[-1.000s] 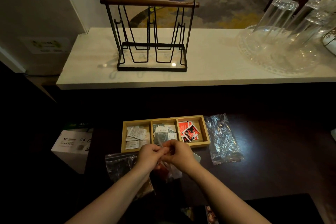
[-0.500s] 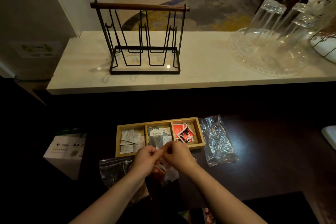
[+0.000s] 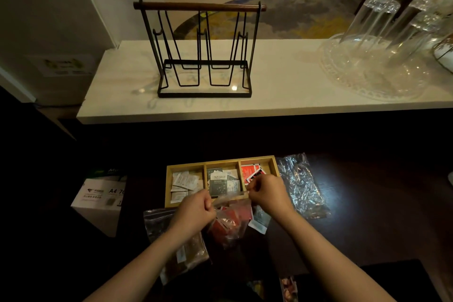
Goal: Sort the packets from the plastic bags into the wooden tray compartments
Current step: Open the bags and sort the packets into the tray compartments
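Step in hand: opening plastic bag (image 3: 229, 222) of red packets, held just before wooden tray (image 3: 221, 160) on dark table (image 3: 367, 216). Left hand (image 3: 193, 211) and right hand (image 3: 268, 195): each grip pinched on bag mouth. Next, likely: spread mouth wide, draw red packets out, drop in right compartment.

Black wire rack (image 3: 204, 56) with brown wood bar on top stands on white counter (image 3: 282, 95). Clear glasses (image 3: 377, 19) upside down on clear glass tray (image 3: 367, 76), right side. White paper box (image 3: 100, 201) low on left.
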The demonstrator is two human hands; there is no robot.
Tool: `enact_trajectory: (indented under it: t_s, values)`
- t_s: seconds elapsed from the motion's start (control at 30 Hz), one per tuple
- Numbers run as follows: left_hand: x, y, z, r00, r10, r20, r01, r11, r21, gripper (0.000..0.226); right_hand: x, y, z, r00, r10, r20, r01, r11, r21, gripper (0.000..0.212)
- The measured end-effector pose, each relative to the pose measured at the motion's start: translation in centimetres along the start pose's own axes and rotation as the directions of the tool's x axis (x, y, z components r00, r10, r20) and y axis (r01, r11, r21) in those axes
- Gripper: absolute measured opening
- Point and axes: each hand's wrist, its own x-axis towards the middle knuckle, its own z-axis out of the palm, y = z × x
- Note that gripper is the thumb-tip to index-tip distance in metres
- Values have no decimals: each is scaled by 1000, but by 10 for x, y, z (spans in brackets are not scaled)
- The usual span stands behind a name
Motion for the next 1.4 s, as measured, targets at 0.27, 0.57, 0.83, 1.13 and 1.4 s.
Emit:
enact_trajectory:
  t_s: [0.27,0.57,0.83,1.13,1.4]
  values:
    - [15,12,-41,976,50,213,-83,986,148,19,0,0,-5,923,-383,28,357,830,-430,23]
    - [21,13,-44,956,96,276,-88,995,-42,12,-39,-41,5,847,-484,218,520,839,-157,58]
    - [10,-22,-47,939,-17,344,216,807,-549,29,-21,-43,22,863,-499,79,505,857,-102,19]
    - [0,-41,-8,793,-41,608,570,402,-717,58,-6,-72,-29,913,-407,9,360,818,450,11]
    - [10,-15,-8,968,-183,170,234,427,-873,20,13,-44,-59,979,-204,-15,154,685,712,9]
